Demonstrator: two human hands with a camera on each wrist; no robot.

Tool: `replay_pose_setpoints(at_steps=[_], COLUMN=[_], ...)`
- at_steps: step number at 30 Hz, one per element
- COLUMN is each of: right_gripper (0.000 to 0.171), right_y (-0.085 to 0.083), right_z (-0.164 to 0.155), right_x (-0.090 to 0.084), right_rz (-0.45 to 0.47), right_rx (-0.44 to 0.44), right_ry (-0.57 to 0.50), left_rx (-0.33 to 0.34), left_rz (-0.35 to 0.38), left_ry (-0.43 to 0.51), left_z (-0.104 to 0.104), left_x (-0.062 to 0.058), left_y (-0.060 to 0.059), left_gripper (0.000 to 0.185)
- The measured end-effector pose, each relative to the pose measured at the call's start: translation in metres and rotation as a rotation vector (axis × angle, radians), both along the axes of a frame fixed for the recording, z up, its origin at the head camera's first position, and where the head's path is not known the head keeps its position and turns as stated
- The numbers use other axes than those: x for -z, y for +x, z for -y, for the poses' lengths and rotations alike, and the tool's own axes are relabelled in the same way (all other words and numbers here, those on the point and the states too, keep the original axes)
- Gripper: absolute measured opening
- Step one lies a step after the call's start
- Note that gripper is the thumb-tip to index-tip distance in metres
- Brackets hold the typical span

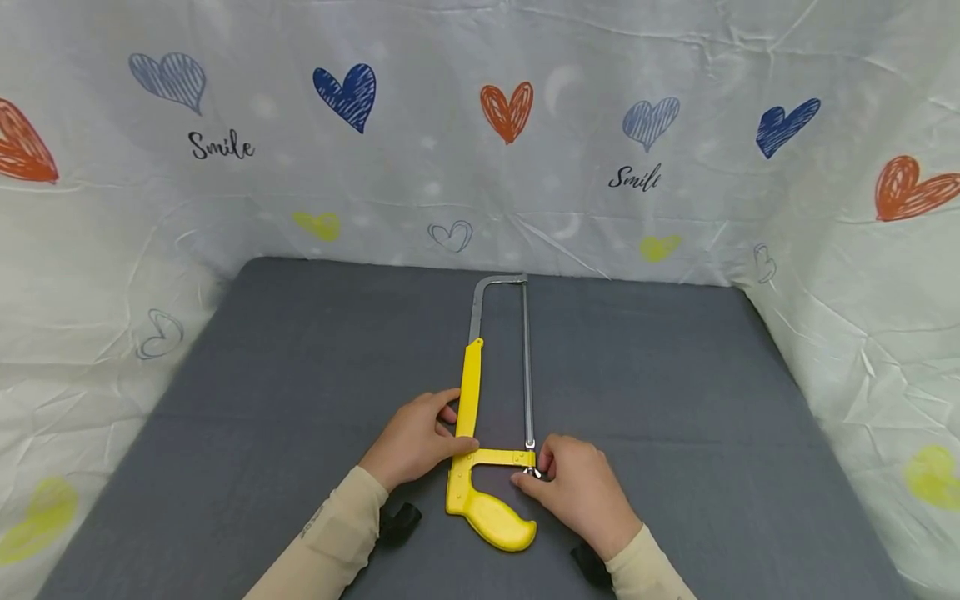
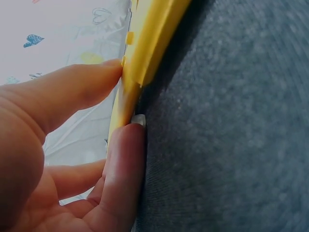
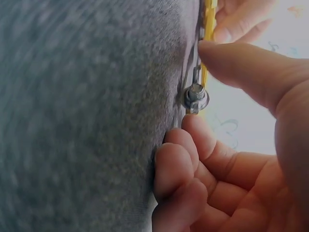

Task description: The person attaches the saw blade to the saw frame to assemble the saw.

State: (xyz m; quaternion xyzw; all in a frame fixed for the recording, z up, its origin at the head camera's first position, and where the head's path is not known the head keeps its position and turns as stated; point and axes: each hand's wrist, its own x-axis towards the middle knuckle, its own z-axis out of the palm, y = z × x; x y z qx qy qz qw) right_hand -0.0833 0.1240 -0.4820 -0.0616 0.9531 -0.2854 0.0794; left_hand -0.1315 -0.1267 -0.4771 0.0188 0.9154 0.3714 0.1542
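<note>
A white sheet (image 1: pixel 675 208) printed with hearts and the word "Smile" hangs behind and to both sides of a grey table (image 1: pixel 675 400). On the table lies a hacksaw (image 1: pixel 480 467), flat, near the front edge and about midway across — its yellow grip nearest the person, its steel frame and thin blade (image 1: pixel 528 367) running away toward the sheet. The left hand (image 1: pixel 416 442) holds the yellow back of the saw from the left side, thumb and fingers pinching the bar between them. The right hand (image 1: pixel 581 492) sits just beside the near end of the blade, thumb and forefinger closed around the small wing nut (image 3: pixel 195 96) there, while the other fingers (image 3: pixel 176 169) are curled against the cloth.
</note>
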Motion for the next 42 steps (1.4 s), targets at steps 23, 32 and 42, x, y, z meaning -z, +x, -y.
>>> replay_pose_setpoints(at_steps=[23, 32, 42], right_gripper=[0.033, 0.031, 0.026], right_y=[-0.0009, -0.0007, -0.0002], right_z=[0.0008, 0.0004, -0.0009], right_x=[0.0002, 0.0004, -0.0006], right_rz=[-0.040, 0.002, 0.007], right_rx=[-0.015, 0.002, -0.002], right_ry=[-0.013, -0.038, -0.057], left_rx=[-0.005, -0.009, -0.005], left_rz=[-0.003, 0.005, -0.001], left_ry=[-0.009, -0.008, -0.005], left_z=[0.0003, 0.0001, -0.0001], left_x=[0.0024, 0.0018, 0.0005], left_y=[0.0003, 0.0008, 0.0012], left_gripper=[0.087, 0.087, 0.086])
